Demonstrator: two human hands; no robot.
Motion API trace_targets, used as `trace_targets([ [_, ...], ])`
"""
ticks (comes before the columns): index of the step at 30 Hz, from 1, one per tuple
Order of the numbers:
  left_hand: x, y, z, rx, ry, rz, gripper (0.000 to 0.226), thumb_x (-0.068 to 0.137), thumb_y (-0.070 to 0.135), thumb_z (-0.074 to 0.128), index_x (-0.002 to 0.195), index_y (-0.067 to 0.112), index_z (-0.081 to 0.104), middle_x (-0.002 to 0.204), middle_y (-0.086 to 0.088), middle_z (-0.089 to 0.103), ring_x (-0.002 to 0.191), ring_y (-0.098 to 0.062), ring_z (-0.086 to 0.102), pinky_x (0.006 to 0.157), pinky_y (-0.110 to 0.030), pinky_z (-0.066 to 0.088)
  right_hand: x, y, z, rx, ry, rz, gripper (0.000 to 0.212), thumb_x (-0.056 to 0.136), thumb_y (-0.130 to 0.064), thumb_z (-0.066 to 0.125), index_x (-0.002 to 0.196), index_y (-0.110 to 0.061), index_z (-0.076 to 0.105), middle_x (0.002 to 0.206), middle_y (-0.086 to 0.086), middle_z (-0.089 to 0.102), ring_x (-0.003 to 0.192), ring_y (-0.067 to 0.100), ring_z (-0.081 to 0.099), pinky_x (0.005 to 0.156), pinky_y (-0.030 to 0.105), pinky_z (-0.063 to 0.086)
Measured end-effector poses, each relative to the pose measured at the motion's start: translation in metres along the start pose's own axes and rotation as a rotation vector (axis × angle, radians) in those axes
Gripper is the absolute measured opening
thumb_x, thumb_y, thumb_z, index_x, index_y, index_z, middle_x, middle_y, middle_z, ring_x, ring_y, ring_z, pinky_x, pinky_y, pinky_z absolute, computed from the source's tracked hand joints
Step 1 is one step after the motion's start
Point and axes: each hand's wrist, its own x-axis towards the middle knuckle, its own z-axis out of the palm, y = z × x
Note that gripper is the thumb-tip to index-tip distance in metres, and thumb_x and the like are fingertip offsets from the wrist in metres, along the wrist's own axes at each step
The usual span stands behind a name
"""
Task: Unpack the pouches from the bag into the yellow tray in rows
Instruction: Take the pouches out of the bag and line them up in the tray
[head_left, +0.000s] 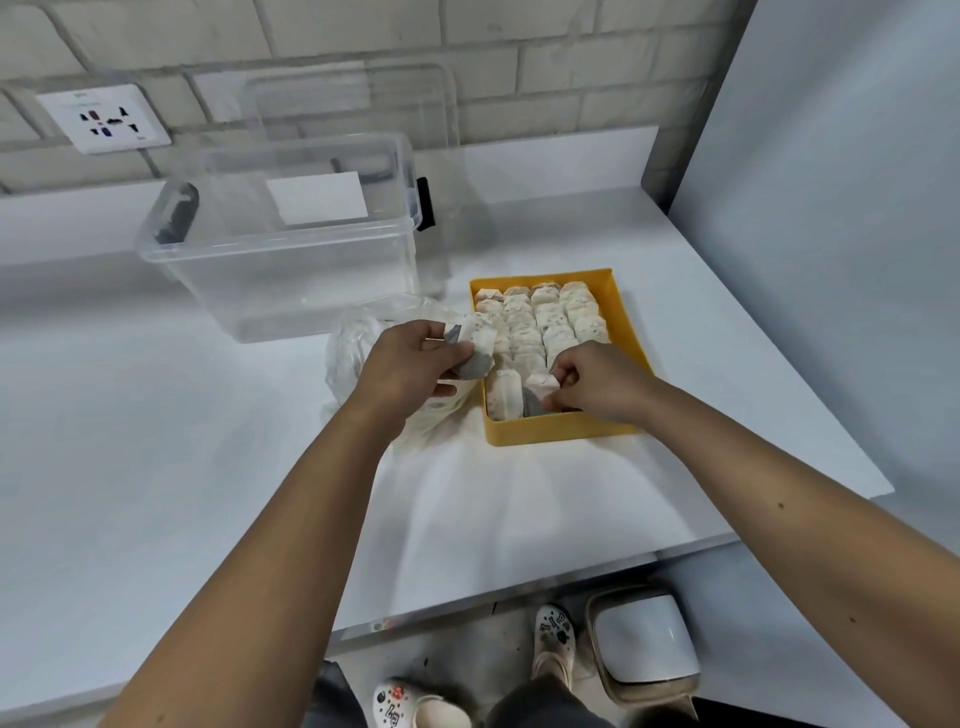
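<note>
Table (156, 415) left open; clear bin (280, 244) blocks behind bag (353, 353)

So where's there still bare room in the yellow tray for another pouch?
Only the near right corner of the yellow tray, under the right hand, between the near-left pouch and the right wall. Behind that the rows of pouches are packed tight.

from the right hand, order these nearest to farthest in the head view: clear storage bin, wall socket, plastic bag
Measured from the right hand:
1. plastic bag, just left of the yellow tray, under the left hand
2. clear storage bin, farther back and to the left
3. wall socket, on the brick wall, far left
</note>
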Motion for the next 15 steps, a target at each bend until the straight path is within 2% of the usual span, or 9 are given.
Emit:
trace_targets([
  [4, -0.002, -0.002, -0.001, -0.025, -0.016, -0.028, 0.011, 0.09, 0.015, 0.071, 0.099, 0.009, 0.069, 0.094, -0.012, 0.075, 0.075, -0.018, 0.07, 0.071, -0.031, 0.06, -0.001, -0.001, 0.004, -0.008, 0.036, -0.029, 0.026, 0.073, -0.021, 0.083, 0.067, -0.022, 0.058, 0.065, -0.01, 0.055, 0.062, 0.005, 0.049, 0.056, 0.022, 0.036],
  [6, -0.002, -0.002, 0.0, -0.033, -0.02, -0.043, 0.015, 0.09, 0.015, 0.072, 0.102, 0.007, 0.068, 0.092, -0.011, 0.075, 0.072, -0.017, 0.07, 0.07, -0.031, 0.06, -0.002, -0.002, 0.004, -0.014, 0.056, -0.038, 0.023, 0.07, -0.023, 0.086, 0.074, -0.02, 0.063, 0.068, -0.01, 0.059, 0.066, 0.007, 0.054, 0.058, 0.023, 0.041],
  [9, -0.004, 0.0, 0.001, -0.078, -0.035, -0.071, 0.013, 0.089, 0.013, 0.072, 0.1, 0.009, 0.067, 0.09, -0.011, 0.075, 0.071, -0.019, 0.07, 0.066, -0.029, 0.06, -0.005, -0.008, -0.003, 0.005, 0.099, -0.055, 0.032, 0.065, -0.026, 0.089, 0.086, -0.02, 0.065, 0.076, -0.006, 0.066, 0.074, 0.011, 0.062, 0.067, 0.031, 0.051],
  [12, -0.007, 0.004, 0.006, -0.122, -0.082, -0.094, 0.017, 0.089, 0.012, 0.073, 0.104, 0.011, 0.065, 0.091, -0.012, 0.076, 0.071, -0.023, 0.072, 0.063, -0.03, 0.06, -0.006, -0.019, -0.014, 0.174, 0.187, -0.107, 0.027, 0.071, -0.028, 0.085, 0.091, -0.02, 0.068, 0.079, -0.003, 0.067, 0.075, 0.012, 0.062, 0.07, 0.029, 0.05],
  [15, -0.01, 0.009, 0.012, -0.157, -0.118, -0.092, 0.02, 0.089, 0.012, 0.073, 0.106, 0.013, 0.064, 0.086, -0.011, 0.077, 0.065, -0.02, 0.074, 0.054, -0.024, 0.057, -0.005, -0.032, -0.017, 0.376, 0.153, -0.122, 0.016, 0.077, -0.029, 0.081, 0.086, -0.02, 0.072, 0.074, -0.006, 0.066, 0.07, 0.008, 0.061, 0.067, 0.025, 0.049],
])
